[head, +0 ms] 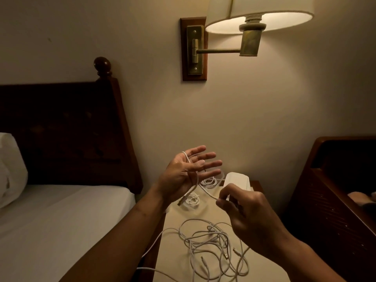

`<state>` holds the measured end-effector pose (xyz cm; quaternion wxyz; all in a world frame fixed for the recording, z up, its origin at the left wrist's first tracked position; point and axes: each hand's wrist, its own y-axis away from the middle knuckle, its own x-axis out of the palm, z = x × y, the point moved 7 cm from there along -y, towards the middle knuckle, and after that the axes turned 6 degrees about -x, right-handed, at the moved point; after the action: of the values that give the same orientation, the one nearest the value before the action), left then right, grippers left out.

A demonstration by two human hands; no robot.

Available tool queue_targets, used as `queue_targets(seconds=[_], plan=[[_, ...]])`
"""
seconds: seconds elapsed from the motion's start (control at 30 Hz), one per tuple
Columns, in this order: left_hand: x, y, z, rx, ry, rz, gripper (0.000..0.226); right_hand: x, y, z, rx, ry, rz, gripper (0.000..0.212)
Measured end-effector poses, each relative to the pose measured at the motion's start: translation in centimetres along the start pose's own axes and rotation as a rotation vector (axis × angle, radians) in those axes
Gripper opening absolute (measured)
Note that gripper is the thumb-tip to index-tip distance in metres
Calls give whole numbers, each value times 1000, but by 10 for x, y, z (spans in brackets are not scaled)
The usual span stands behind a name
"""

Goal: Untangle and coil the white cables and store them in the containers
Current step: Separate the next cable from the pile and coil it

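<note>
Holding the left hand (188,173) up over the far left corner of the nightstand (179,218), palm turned in, fingers straight and spread apart, gripping nothing. Serving as a spool, by the look of it. Running one white cable (208,193) over the web beside the thumb and down across the palm, with its plug (181,201) dangling below the wrist.

Pinching that same cable with the right hand (244,210), thumb and fingertips closed tight on it just in front of the white container (236,178). Probably feeding and tensioning the line for a turn around the open palm.

Sitting at the far edge of the nightstand, that container, with one wound coil (209,181) just beside it and a second coil (192,200) nearer the left edge.

Waiting at the near edge: the tangle (213,247), loose loops crossing, plugs poking out, one strand trailing off the left edge toward the bed (61,210). Looking like most of the sorting not yet done.

Crowding in all round: pillow (10,169) and dark headboard (61,129) on the left, wall lamp (258,17) overhead, dark wooden furniture (335,200) on the right.

Risking a snag here, with the working cable passing close over the wound coils. Not possible to tell whether its far end is clear of the tangle.
</note>
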<state>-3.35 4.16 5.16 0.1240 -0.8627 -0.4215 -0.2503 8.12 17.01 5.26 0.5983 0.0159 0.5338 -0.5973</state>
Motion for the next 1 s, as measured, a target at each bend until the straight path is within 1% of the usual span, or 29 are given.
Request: queue_targets(seconds=[0.07, 0.13, 0.2, 0.27, 0.3, 0.33, 0.4, 0.43, 0.53, 0.6, 0.63, 0.67, 0.73, 0.8, 0.87, 0.93, 1.0], plan=[[0, -2, 5, -1, -109, -26, 46, 6, 0, 9, -70, 60, 31, 7], [4, -2, 12, 5, -308, -46, 40, 10, -1, 12, -112, 81, 48, 15], [12, -1, 19, -15, -550, -39, 34, 10, -3, 13, -153, 80, 33, 14], [20, 1, 28, -73, -787, 5, 30, 4, -6, 14, -186, 72, -18, 8], [25, 3, 33, -99, -863, 52, 27, -2, -8, 12, -199, 64, -52, 7], [29, 6, 37, -118, -890, 97, 22, -8, -10, 10, -211, 58, -80, 7], [31, 14, 44, -186, -826, 119, 15, -19, -14, 5, -237, 72, -111, 9], [31, 18, 48, -234, -760, 122, 20, -23, -16, 3, -253, 92, -119, 10], [31, 24, 61, -312, -625, 185, 58, -31, -22, -3, -305, 99, -134, 13], [39, 28, 68, -360, -508, 302, 83, -35, -28, -7, -311, 49, -161, 14], [44, 30, 70, -373, -438, 362, 90, -37, -30, -11, -299, 7, -182, 14], [49, 32, 70, -381, -383, 412, 93, -38, -32, -15, -282, -35, -203, 13], [57, 36, 69, -390, -319, 474, 87, -37, -33, -23, -246, -146, -208, 12], [64, 40, 69, -410, -216, 555, 73, -33, -33, -30, -188, -337, -171, 8], [69, 45, 65, -412, -98, 627, 59, -26, -29, -33, -82, -520, -166, 15], [72, 45, 60, -346, -45, 632, 51, -15, -22, -35, 42, -667, -175, 23], [75, 43, 53, -258, 15, 576, 51, 2, -12, -35, 184, -772, -158, 18]])
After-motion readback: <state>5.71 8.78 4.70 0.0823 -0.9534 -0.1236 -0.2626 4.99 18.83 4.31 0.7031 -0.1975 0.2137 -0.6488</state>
